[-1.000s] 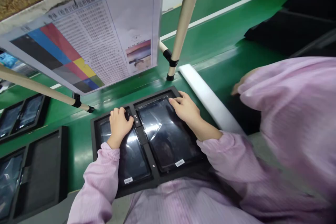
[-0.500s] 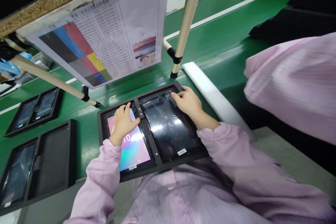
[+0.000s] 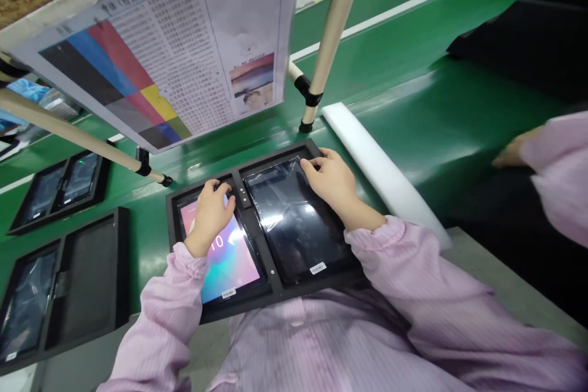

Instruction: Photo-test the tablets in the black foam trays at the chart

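Tablet (image 3: 236,266) under left hand (image 3: 212,213) is lit; dark tablet (image 3: 294,226) lies at right hand (image 3: 334,182); I cannot tell either grip.

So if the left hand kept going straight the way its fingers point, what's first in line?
Left hand: probably the far rim of the black tray, just ahead of its fingertips. The printed sheet appears beyond; depth is unclear.

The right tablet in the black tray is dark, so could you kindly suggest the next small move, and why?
Perhaps press the right tablet near its upper right corner with the right hand: that screen is dark while the left tablet is lit, and the hand is at that corner.
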Tool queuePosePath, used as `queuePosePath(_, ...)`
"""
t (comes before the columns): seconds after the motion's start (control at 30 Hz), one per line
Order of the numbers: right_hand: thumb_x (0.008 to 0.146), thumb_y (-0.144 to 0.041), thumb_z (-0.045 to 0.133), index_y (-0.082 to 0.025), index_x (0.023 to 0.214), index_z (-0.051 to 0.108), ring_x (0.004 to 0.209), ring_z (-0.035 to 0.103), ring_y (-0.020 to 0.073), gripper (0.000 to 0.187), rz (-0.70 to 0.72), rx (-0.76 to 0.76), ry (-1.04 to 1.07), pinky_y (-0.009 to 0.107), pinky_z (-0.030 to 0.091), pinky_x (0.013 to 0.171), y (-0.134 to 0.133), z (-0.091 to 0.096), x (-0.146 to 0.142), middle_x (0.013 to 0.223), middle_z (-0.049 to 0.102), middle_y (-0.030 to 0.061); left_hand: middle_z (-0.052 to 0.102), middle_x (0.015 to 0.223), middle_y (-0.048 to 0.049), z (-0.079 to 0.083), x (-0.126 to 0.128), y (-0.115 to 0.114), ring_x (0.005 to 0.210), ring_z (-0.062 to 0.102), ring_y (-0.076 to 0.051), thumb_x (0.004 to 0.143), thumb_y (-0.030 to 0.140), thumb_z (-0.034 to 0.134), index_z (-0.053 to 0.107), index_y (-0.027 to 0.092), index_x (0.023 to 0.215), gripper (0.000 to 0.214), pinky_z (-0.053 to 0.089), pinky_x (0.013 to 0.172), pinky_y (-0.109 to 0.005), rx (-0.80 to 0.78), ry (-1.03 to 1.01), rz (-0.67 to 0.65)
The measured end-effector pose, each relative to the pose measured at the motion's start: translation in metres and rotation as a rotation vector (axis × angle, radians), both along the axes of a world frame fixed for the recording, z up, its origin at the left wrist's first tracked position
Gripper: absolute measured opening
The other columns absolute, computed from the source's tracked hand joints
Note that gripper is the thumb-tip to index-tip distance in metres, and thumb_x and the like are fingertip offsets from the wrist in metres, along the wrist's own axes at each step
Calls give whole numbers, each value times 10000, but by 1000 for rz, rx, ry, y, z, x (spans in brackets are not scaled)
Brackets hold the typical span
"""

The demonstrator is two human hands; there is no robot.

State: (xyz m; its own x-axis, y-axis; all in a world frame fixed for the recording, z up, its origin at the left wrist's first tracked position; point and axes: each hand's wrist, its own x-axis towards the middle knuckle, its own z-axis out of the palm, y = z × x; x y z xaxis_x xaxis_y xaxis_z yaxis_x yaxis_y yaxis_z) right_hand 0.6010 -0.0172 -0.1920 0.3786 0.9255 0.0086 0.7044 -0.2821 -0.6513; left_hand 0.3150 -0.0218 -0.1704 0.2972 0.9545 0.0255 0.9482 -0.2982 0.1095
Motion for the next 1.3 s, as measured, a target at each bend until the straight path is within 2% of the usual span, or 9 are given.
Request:
queuePosePath(0.17, 925, -476, 533, -213, 970, 797, 1208, 613, 323, 375, -5, 1, -14, 465, 470, 1049, 1, -2, 0, 1465, 537, 79, 567, 1303, -127, 12, -4, 11, 1171, 590, -290, 924, 122, 411, 714, 220, 1127, 379, 528, 960, -429, -73, 74, -103)
queuePosePath(0.33, 927, -465, 534, -219, 952, 798, 1213, 613, 305, 362, 0, -16, 5, 448, 481, 1041, -1, 3, 1, 1470, 537, 69, 572, 1335, -125, 25, -15, 20, 1208, 588, -283, 918, 91, 395, 714, 235, 1175, 434, 510, 1012, -443, -158, 102, -234)
queuePosePath(0.43, 909, -465, 558, -218, 939, 798, 1216, 611, 308, 345, 18, -23, 22, 452, 484, 1036, -1, 4, 3, 1475, 531, 80, 516, 1450, -139, 27, -29, 19, 1292, 549, -294, 913, 254, 574, 569, 227, 1401, 489, 475, 1076, -442, -215, 73, -318)
queuePosePath(0.53, 888, -459, 582, -213, 945, 795, 1242, 595, 306, 330, 29, -15, 28, 450, 480, 1037, -2, 2, 3, 1458, 541, 101, 415, 1572, -153, 28, -44, 17, 1391, 456, -356, 747, 404, 796, 385, 220, 1538, 910, 419, 1130, -504, -257, 44, -368)
queuePosePath(0.67, 861, -447, 617, -224, 958, 786, 1244, 588, 317, 296, 2, -23, 13, 468, 469, 1037, -2, 1, 1, 1442, 547, 97, 511, 1520, -101, 28, -59, 26, 1363, 508, -238, 940, 188, 482, 444, 217, 1502, 564, 406, 1148, -424, -250, -13, -336)
queuePosePath(0.77, 869, -415, 615, -217, 1003, 779, 1245, 585, 304, 290, 4, -60, -2, 456, 445, 1056, -4, 6, -2, 1471, 522, 100, 581, 1449, -94, 28, -64, 33, 1314, 551, -195, 960, 92, 291, 491, 184, 1464, 550, 422, 1130, -392, -224, -41, -284)
queuePosePath(0.9, 855, -371, 621, -186, 1016, 776, 1296, 549, 287, 290, -9, -85, -2, 421, 403, 1086, -4, 8, -5, 1485, 512, 125, 606, 1379, -68, 30, -53, 27, 1239, 578, -197, 985, 157, 348, 499, 248, 1473, 519, 466, 1066, -353, -240, -12, -285)
queuePosePath(1.0, 846, -348, 616, -157, 977, 777, 1323, 531, 280, 282, -20, -58, 5, 402, 392, 1092, -3, 5, -5, 1468, 531, 148, 576, 1344, -102, 31, -38, 19, 1177, 578, -252, 992, 182, 357, 535, 290, 1453, 506, 489, 1011, -412, -246, 72, -258)
queuePosePath(1.3, 857, -359, 617, -157, 953, 774, 1335, 522, 300, 274, -14, -57, -7, 417, 392, 1088, -3, 1, -4, 1461, 542, 152, 568, 1178, -109, 45, -13, 24, 998, 583, -248, 939, 78, 339, 601, 297, 1374, 554, 509, 842, -385, -293, 298, -244)
